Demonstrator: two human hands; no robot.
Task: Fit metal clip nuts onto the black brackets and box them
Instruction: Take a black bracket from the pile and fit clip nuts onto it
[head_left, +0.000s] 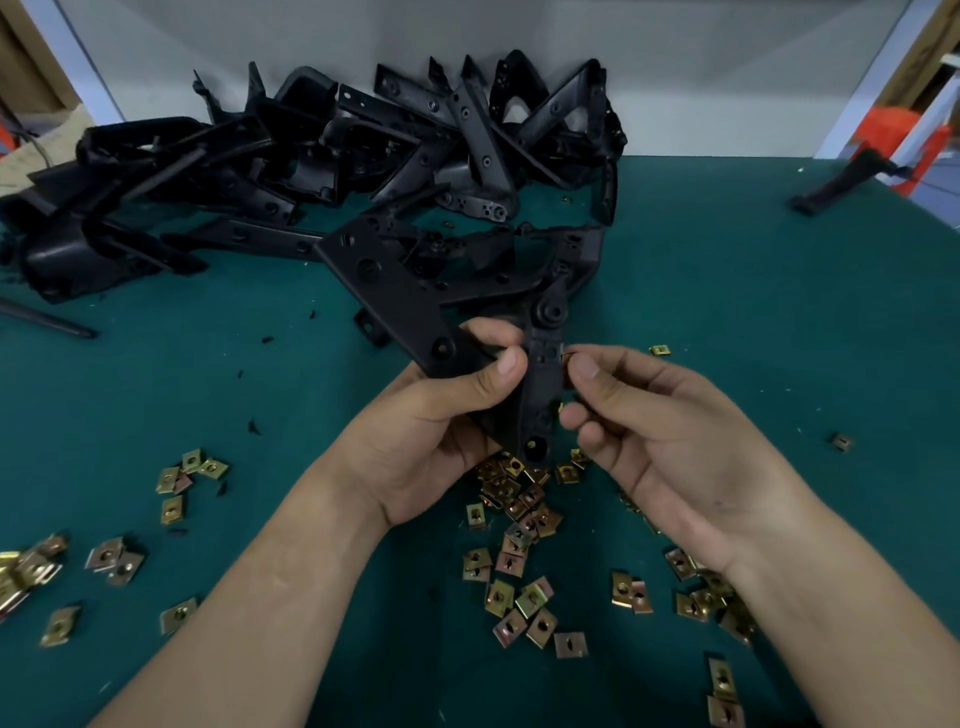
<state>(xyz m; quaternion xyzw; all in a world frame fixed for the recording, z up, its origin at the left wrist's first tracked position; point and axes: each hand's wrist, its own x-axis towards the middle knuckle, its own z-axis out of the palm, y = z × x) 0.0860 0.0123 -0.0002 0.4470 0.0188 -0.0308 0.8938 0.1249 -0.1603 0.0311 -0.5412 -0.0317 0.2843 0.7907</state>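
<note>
My left hand (431, 421) grips a black bracket (395, 291), a flat angled plastic piece held above the green table. Its narrow arm (543, 384) points down between my hands. My right hand (660, 421) pinches a small metal clip nut (567, 358) between thumb and forefinger, right against the edge of that arm. Most of the nut is hidden by my fingers. Several brass-coloured clip nuts (519, 512) lie scattered on the table below my hands.
A big heap of black brackets (322, 156) fills the back of the green table (753, 312) against a white wall. More clip nuts lie at the left (114, 561) and the right (701, 597). One bracket (841, 182) lies alone at the far right edge.
</note>
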